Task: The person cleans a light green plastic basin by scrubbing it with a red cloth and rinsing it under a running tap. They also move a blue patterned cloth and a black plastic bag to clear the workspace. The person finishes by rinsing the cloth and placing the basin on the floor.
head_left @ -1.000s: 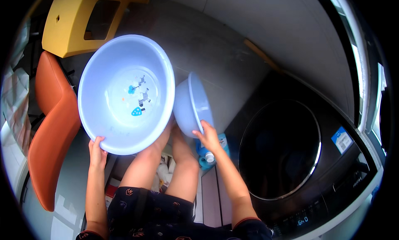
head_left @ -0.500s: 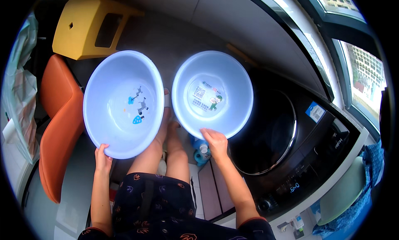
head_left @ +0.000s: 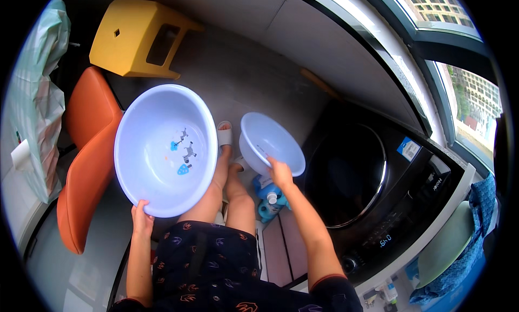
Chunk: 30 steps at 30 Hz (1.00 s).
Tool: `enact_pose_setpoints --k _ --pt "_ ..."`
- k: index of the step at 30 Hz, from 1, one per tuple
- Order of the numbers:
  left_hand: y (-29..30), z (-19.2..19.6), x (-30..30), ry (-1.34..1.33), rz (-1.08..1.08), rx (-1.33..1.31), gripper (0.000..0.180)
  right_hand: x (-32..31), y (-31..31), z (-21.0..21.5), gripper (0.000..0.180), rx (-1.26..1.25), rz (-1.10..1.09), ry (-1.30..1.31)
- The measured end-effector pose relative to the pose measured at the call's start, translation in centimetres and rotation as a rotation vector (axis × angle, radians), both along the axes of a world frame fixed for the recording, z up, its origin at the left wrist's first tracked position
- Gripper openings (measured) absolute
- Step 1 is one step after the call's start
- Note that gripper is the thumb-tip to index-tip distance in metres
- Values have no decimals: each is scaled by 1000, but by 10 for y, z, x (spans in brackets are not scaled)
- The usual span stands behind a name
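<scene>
My left hand [head_left: 141, 218] grips the near rim of a large pale-blue plastic basin [head_left: 165, 148] with small cartoon pictures on its bottom, held tilted up in front of me. My right hand [head_left: 280, 173] holds the rim of a smaller pale-blue basin [head_left: 268, 142], lowered toward the floor beside my feet in white slippers [head_left: 224, 134]. Both basins look empty. My bare legs show between the two basins.
A black front-loading washing machine [head_left: 361, 178] stands at my right. Blue detergent bottles [head_left: 268, 195] sit on the floor by my right leg. An orange chair [head_left: 86, 155] is at my left, a yellow stool [head_left: 139, 40] beyond it. A blue cloth [head_left: 466, 252] hangs at the right.
The smaller basin has dropped lower and away from me, its opening turned from facing me toward the floor side. The large basin stays held up at my left.
</scene>
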<state>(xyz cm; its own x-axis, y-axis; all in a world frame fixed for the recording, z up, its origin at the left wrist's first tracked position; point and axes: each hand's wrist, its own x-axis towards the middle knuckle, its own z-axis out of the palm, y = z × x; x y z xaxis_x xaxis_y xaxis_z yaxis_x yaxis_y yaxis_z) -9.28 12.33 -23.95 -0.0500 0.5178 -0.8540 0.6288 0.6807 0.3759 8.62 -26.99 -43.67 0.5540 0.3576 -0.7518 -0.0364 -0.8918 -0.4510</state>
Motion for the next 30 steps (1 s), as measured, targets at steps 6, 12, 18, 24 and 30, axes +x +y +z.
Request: enact_pose_setpoints --k 6,12,18,24,30 --pt "-10 -3 -15 -15 31 1 37 45 52 -80 36 87 210 61" --pt "-29 -9 -20 -10 63 -17 43 92 133 -96 47 13 383 -127" --pt "-28 -15 -25 -25 37 -33 42 47 148 -129 42 196 58 -179" --pt "-34 -9 -2 -42 -31 -12 40 -25 81 -106 25 231 -487 228" --pt "-34 3 25 -34 -221 5 35 -69 29 8 19 378 -1217 544"
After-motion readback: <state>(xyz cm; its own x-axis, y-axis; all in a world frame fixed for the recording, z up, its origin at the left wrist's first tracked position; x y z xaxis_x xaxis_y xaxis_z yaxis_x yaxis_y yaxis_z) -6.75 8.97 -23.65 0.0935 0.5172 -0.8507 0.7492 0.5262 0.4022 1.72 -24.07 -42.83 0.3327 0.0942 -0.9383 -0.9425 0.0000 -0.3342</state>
